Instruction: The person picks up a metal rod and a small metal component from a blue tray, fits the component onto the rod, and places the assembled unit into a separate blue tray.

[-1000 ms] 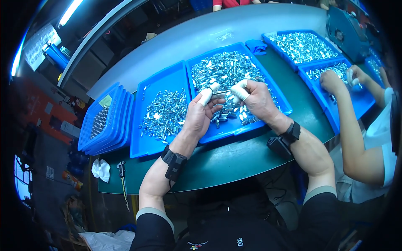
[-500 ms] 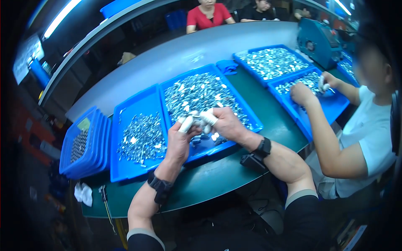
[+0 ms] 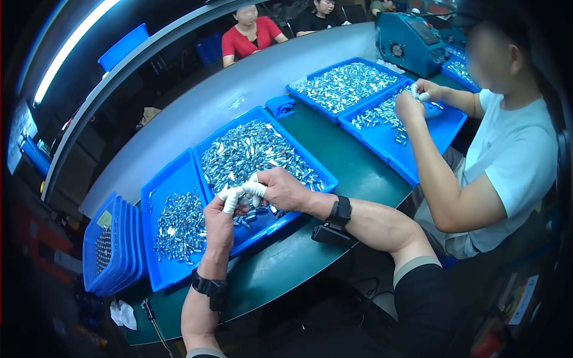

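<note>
My left hand [image 3: 222,222] and my right hand [image 3: 287,190] meet over the near part of a blue tray [image 3: 322,190] filled with small shiny metal pieces [image 3: 253,149]. White wraps cover several fingertips on both hands. The fingers are closed and pressed together at the tips, hiding whatever they hold. Just left of my left hand, a second blue tray [image 3: 156,280] holds a looser pile of similar metal pieces [image 3: 179,230]. Both wrists wear black straps with small boxes.
Stacked blue baskets [image 3: 122,271] stand at the left, near a crumpled white cloth [image 3: 123,315] and a caliper-like tool [image 3: 149,310]. A blue cloth [image 3: 280,107] lies behind the trays. On the right a co-worker [image 3: 507,161] handles pieces over another blue tray [image 3: 439,134]; a teal machine [image 3: 409,39] stands beyond.
The view has turned, so the trays and table appear farther left. My hands remain together over the same tray, with fingertips drawn closer; the shiny pieces seen between them earlier are now hidden.
</note>
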`<state>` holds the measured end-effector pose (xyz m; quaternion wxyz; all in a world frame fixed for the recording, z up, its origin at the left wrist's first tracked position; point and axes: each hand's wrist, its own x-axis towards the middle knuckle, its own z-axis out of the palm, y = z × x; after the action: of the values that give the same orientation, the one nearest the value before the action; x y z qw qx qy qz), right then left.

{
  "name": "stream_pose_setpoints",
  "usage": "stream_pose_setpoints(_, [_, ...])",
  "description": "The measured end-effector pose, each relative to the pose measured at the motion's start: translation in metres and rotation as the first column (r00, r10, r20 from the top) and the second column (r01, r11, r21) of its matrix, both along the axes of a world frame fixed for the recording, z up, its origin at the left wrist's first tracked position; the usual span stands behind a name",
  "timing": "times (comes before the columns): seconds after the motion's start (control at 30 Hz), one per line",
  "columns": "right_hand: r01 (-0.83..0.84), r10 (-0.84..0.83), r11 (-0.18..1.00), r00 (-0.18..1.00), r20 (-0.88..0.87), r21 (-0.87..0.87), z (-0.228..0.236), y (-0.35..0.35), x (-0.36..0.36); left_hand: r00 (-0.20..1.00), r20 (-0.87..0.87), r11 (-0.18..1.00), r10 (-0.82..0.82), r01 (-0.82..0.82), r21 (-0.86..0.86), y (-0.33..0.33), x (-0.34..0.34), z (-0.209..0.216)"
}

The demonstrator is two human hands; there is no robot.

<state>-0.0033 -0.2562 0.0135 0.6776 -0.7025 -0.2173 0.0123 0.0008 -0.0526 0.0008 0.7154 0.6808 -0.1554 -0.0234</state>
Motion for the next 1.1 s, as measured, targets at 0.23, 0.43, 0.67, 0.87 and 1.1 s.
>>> stream_pose_setpoints(0.23, [0.045,-0.049,0.996,0.997,0.053,0.076,0.001,0.001,-0.004,0.998,0.059,0.991,0.012,-0.019,0.130,-0.003,-0.007,0.008])
stream_pose_setpoints(0.43, [0.051,-0.048,0.997,0.997,0.065,-0.053,0.003,0.000,-0.005,0.987,0.158,0.981,0.036,-0.065,0.182,0.003,-0.010,0.004])
stream_pose_setpoints(0.67, [0.077,-0.081,0.986,0.996,-0.024,-0.145,0.006,0.001,-0.002,0.922,0.378,0.855,0.084,-0.261,0.449,0.010,-0.019,0.020])
stream_pose_setpoints(0.87, [0.081,-0.081,0.997,0.995,-0.050,-0.008,0.007,-0.004,0.002,0.908,0.413,0.826,0.069,-0.284,0.487,0.036,-0.017,0.034])
stream_pose_setpoints(1.1, [0.151,-0.148,0.982,0.989,-0.028,0.118,0.003,-0.005,0.008,0.543,0.838,0.317,-0.058,-0.786,0.531,0.101,-0.011,0.056])
